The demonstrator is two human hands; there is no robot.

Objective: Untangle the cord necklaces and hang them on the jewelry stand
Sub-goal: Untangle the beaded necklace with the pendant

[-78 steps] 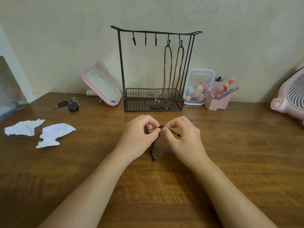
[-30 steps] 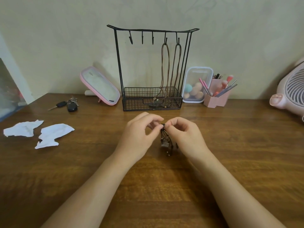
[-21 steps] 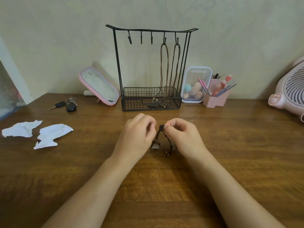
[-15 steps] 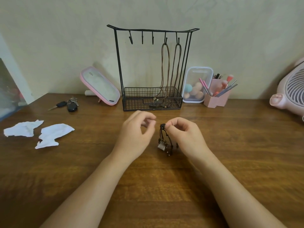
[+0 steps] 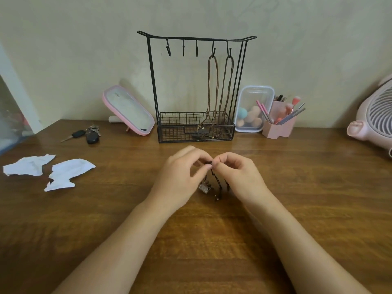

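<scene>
My left hand point(image 5: 180, 177) and my right hand point(image 5: 237, 177) meet over the middle of the wooden table point(image 5: 297, 209). Both pinch the top of a bunched black cord necklace point(image 5: 214, 183), whose loops, beads and a small metal pendant dangle between them just above the wood. Behind stands the black wire jewelry stand point(image 5: 197, 85) with a basket base. Two brown cord necklaces point(image 5: 220, 85) hang from its two right hooks, their ends lying in the basket. The three left hooks are bare.
A pink tilted mirror point(image 5: 127, 111) and car keys point(image 5: 87, 135) lie left of the stand. Two torn white papers point(image 5: 51, 169) sit at the left. A clear box of sponges point(image 5: 252, 109), a pink brush holder point(image 5: 280, 126) and a pink fan point(image 5: 375, 117) stand at the right.
My left hand, which had let go half a second ago, has come back to pinch the cord's top beside my right fingers. The bunched necklace still dangles between the hands.
</scene>
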